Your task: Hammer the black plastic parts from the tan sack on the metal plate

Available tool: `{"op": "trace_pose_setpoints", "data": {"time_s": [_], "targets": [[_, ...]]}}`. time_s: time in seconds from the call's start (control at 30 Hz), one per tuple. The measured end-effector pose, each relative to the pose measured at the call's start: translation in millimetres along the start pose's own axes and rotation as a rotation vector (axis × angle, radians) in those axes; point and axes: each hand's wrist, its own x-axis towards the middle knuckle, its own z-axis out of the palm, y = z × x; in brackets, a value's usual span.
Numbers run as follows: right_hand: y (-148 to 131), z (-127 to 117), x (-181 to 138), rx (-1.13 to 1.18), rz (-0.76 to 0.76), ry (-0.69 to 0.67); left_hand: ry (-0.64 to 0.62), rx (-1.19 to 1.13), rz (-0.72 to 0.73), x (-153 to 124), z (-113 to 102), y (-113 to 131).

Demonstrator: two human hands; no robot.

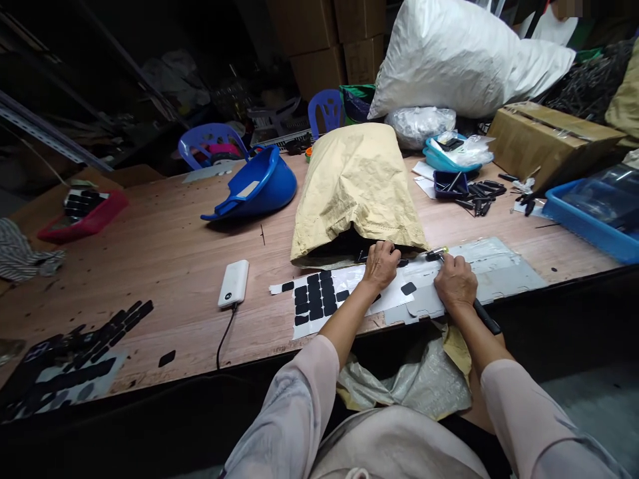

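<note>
My right hand (pixel 455 283) is closed around a small hammer (pixel 486 318); its black handle sticks out below my wrist, and its head has a yellow-green end. Close by, my left hand (pixel 382 266) has its fingers pinched together at the mouth of a tan woven sack (pixel 357 179). Dark pieces show around those fingertips, but what they grip is too small to make out. Under my left forearm lies a white sheet (pixel 312 328) with rows of black rounded stickers (pixel 314 296). A grey board (pixel 504 263) lies beneath the hammer head.
Left of the sheet are a white power bank (pixel 233 283) with a cable and a blue scoop (pixel 264 186). Black handle-like parts (pixel 482 193), a cardboard box (pixel 554 143) and a blue tray (pixel 594 219) stand right. An open sack (pixel 409 386) hangs below the table edge.
</note>
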Motion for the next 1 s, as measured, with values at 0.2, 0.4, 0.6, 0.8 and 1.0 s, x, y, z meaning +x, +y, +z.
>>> {"op": "trace_pose_setpoints", "data": {"time_s": [0.2,0.4,0.6,0.8,1.0], "targets": [[-1,-3,1,-0.002,0.016,-0.023,-0.032,-0.050,-0.025,-17,1,-1],[-1,-4,1,0.009,0.008,-0.040,-0.057,-0.091,-0.081,-11,17,7],[0,-2,1,0.020,0.009,-0.023,-0.041,-0.107,-0.002,-27,20,9],[-1,-3,1,0.021,0.011,-0.025,-0.072,-0.228,-0.021,-87,13,0],[1,-3,1,0.020,0.011,-0.016,0.015,-0.336,-0.102,-120,20,3]]}}
